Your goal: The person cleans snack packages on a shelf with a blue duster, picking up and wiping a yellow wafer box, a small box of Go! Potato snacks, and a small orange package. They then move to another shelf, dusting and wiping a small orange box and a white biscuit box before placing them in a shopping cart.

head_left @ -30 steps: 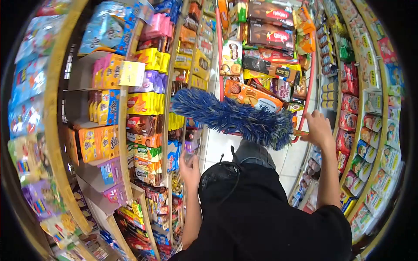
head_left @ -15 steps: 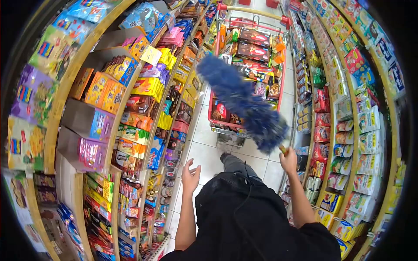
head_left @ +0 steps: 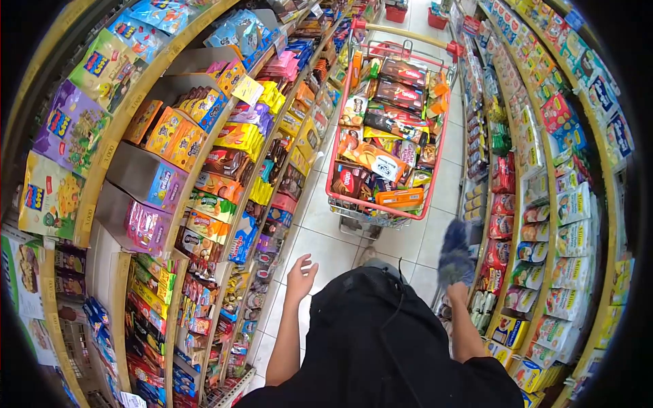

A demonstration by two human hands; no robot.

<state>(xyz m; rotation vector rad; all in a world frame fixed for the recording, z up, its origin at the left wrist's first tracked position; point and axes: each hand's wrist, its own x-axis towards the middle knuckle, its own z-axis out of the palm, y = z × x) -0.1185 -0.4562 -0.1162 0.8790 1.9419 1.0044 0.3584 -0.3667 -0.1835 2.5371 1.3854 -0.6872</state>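
My right hand (head_left: 458, 292) is closed round the handle of a fluffy blue duster (head_left: 456, 253). The duster's head stands up from the fist, close to the lower shelves on the right, and most of the handle is hidden. On the other side, my left hand (head_left: 301, 276) hangs over the floor with its fingers apart and nothing in it. A shopping cart (head_left: 328, 173) with a red rim stands in front of me, loaded with packets of biscuits and sweets. An orange and white packet (head_left: 374, 160) lies across the load.
Shelves of snack packets (head_left: 178, 139) rise close on my left. More shelves, with white packets (head_left: 575, 204), line the right side. Pale floor tiles (head_left: 323, 211) run between them, and a red basket (head_left: 437, 19) stands at the far end of the aisle.
The duster has swung from over the cart down to the right, uncovering the load. My right hand is lower. The cart appears slightly higher and further right in view.
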